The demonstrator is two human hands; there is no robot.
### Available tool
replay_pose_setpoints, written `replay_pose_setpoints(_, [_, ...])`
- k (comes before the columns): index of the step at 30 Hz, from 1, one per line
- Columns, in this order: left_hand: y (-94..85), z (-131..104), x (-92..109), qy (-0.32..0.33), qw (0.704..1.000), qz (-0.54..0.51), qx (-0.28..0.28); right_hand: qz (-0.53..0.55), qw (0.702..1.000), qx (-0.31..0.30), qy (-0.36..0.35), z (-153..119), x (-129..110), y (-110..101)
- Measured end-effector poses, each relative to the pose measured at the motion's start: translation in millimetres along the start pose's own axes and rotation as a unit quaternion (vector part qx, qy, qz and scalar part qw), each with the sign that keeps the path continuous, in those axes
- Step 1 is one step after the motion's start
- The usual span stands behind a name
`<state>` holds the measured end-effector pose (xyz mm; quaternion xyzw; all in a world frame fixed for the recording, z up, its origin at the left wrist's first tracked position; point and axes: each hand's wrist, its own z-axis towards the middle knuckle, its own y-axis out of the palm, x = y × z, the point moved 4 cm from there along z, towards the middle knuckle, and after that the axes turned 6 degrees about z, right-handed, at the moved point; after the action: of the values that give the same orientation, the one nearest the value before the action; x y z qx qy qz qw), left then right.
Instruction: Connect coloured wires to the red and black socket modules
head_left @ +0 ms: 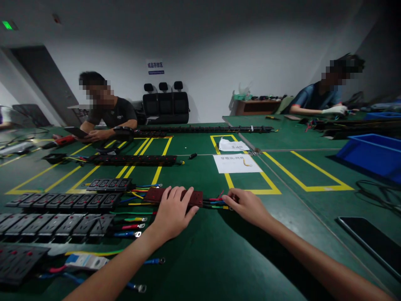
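Observation:
Across a dark red socket strip (pixel 153 195) lies my left hand (pixel 173 212), its fingers over the top and far edge and the thumb at the near side. Red, blue and yellow-green wires (pixel 216 203) come out of the strip's right end. My right hand (pixel 246 205) is closed at the tips of these wires in a pinch; which wires it holds is partly hidden by the fingers. Left of the strip, black socket strips (pixel 62 200) lie in rows, with coloured leads ending in metal ring terminals (pixel 138 234).
Paper sheets (pixel 236 164) lie beyond my hands, near yellow tape outlines. At right are a blue bin (pixel 372 154), a black cable (pixel 379 196) and a phone (pixel 372 242). Two people (pixel 109 110) sit across the table, one wearing a white glove (pixel 335 110). Longer strips (pixel 134 160) lie farther back.

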<state>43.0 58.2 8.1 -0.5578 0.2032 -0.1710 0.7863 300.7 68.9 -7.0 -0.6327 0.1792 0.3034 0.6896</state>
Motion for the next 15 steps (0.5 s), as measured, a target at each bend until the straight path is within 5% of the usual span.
replay_pose_setpoints(15, [2.7,2,-3,0.009,1.0,0.012,0.012,0.043,0.992,0.08,0.083,3,-4,16])
